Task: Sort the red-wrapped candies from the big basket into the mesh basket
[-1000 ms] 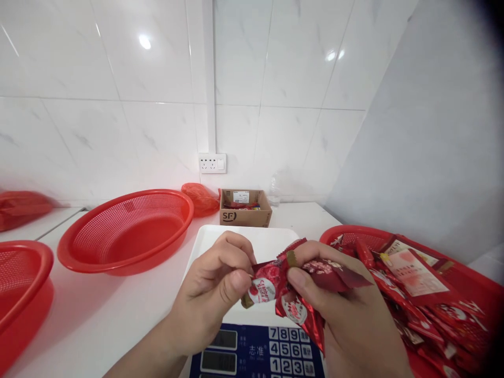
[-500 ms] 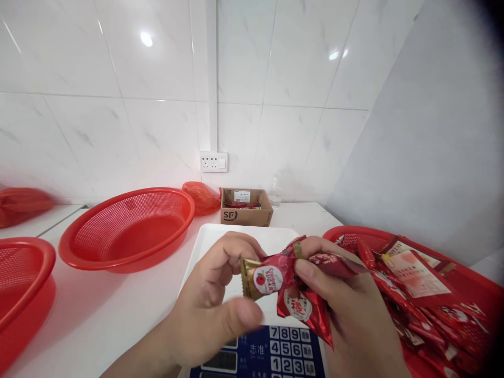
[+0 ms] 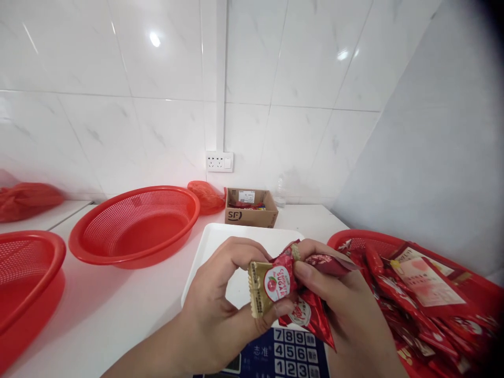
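Note:
My left hand (image 3: 220,310) pinches a candy packet with a gold end and a round white label (image 3: 276,282), thumb in front and fingers behind. Bunched in my right hand (image 3: 346,299) are several red packets, one a shiny red packet with a white label (image 3: 315,315) hanging below the thumb. Both hands are close together over a scale with a white tray (image 3: 240,286) and a blue keypad panel (image 3: 258,362). The left hand partly hides the display.
A red basket (image 3: 354,236) on the right holds many red packets and a pale card (image 3: 431,281). Red baskets (image 3: 134,257) (image 3: 59,252) stand on the left. Behind the scale are an SF cardboard box (image 3: 252,217), a red bag (image 3: 207,197) and a clear bottle (image 3: 280,193).
My left thumb and fingers have closed on the gold-ended packet, which now shows more of its gold end. The view has shifted slightly left.

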Demonstrator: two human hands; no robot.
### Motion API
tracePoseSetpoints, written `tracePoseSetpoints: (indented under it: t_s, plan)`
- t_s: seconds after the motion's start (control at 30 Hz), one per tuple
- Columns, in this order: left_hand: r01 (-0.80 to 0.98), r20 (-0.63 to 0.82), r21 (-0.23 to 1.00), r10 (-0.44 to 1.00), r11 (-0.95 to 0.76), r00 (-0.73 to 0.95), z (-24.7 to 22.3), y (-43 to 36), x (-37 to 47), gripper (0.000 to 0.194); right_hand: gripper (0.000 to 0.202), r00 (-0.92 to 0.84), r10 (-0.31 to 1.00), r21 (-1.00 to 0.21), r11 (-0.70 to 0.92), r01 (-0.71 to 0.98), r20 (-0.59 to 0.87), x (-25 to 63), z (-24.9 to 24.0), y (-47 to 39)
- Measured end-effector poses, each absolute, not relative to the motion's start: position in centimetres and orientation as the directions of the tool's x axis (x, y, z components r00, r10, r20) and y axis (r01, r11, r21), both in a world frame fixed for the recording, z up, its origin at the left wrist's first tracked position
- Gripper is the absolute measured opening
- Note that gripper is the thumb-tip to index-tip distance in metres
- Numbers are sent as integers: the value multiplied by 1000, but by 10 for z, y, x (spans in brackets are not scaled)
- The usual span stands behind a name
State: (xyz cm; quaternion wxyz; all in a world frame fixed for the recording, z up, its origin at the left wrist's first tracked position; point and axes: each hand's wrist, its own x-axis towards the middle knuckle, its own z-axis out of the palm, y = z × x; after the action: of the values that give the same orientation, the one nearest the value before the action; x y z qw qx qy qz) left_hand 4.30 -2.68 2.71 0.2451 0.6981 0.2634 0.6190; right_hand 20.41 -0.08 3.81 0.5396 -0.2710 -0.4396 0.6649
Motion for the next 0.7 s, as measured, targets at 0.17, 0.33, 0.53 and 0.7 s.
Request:
tracePoseSetpoints:
  t_s: [0.17,0.33,0.53,0.7]
  plan:
    - [66,738,666,670,-743,82,27,-27,44,27,21,-275,954,-876,-28,-481,120,204,39,-1]
    - [69,727,678,682,-732,80,28,-27,45,25,19,-249,958,-897,22,-442,146,204,38,-3]
    - [60,670,739,741,-671,49,21,-30,46,34,14,-168,938,-922,245,-299,304,207,37,-2]
    - [-47,630,776,775,-629,50,23,-32,45,35,17,25,648,-643,748,166,761,212,39,-1]
